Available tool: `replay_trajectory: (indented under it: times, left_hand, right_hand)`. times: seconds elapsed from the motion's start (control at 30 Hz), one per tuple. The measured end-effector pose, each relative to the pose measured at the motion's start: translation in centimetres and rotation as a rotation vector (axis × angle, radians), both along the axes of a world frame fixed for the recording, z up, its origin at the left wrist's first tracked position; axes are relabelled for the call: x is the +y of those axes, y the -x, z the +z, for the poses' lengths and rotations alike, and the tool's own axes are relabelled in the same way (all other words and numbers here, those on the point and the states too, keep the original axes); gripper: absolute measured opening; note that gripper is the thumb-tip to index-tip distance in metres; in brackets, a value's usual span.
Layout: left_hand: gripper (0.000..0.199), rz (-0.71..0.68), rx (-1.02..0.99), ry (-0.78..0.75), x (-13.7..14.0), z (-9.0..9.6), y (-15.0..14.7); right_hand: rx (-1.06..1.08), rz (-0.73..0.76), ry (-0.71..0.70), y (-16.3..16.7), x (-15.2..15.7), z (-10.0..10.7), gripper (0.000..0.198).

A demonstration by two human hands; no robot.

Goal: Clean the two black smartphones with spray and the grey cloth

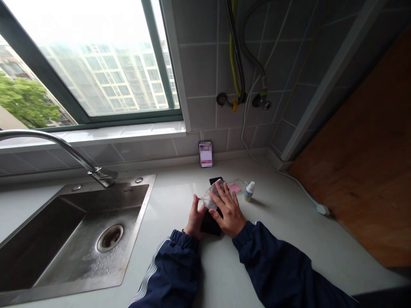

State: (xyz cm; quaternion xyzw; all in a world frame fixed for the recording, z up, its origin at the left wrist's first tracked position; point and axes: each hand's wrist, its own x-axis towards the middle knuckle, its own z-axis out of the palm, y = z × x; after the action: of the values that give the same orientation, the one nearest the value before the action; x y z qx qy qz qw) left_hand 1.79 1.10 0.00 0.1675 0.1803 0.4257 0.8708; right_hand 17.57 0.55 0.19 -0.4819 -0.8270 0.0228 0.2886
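A flat black rectangular thing (211, 224), phone-like in shape, is in front of me at the counter; I cannot make out its exact kind. Over its middle lies a thin light grey cloth (210, 197). My right hand (228, 212) rests on the cloth, fingers spread and fairly flat. At the left edge of the black thing, my left hand (194, 219) holds it with the thumb raised; its other fingers are partly hidden. Just beyond my right hand are a pink piece (234, 188), a clear case-like outline (239, 182) and a small white-capped bottle (249, 191).
A lit phone (206, 154) leans upright against the tiled wall. To the left is a steel sink (135, 239) with a curved faucet (77, 152) beneath a window. A white cable (289, 175) ends in a plug (322, 209) by the wooden panel (359, 171) on the right.
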Motion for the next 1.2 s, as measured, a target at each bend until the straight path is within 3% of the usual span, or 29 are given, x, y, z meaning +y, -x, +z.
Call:
replay_trajectory:
  times: [0.2,0.5,0.63,0.87,1.0,1.2]
  left_hand:
    - [0.08,0.023,-0.082,-0.046,0.0,0.1,-0.2]
    - [0.086,0.184,-0.063,0.086,0.4,0.0,0.4]
    - [0.093,0.167,-0.101,0.1,0.3,0.6,0.6]
    - [0.082,0.28,-0.071,0.098,0.7,0.1,0.5]
    - [0.061,0.344,0.039,0.145,0.9,-0.3,0.5]
    - [0.067,0.186,0.025,0.09,0.5,0.3,0.5]
  right_hand:
    - [-0.035,0.11,0.02,0.3,-0.6,0.4,0.054]
    - [-0.125,0.27,0.105,0.9,-1.2,0.6,0.07]
    - [-0.133,0.297,0.104,1.2,-1.4,0.4,0.069]
    - [-0.114,0.141,0.09,1.3,-1.2,-0.1,0.064]
    - [-0.095,-0.003,0.074,1.0,-0.8,-0.4,0.067]
    - [-0.063,-0.105,0.044,0.9,-0.5,-0.3,0.069]
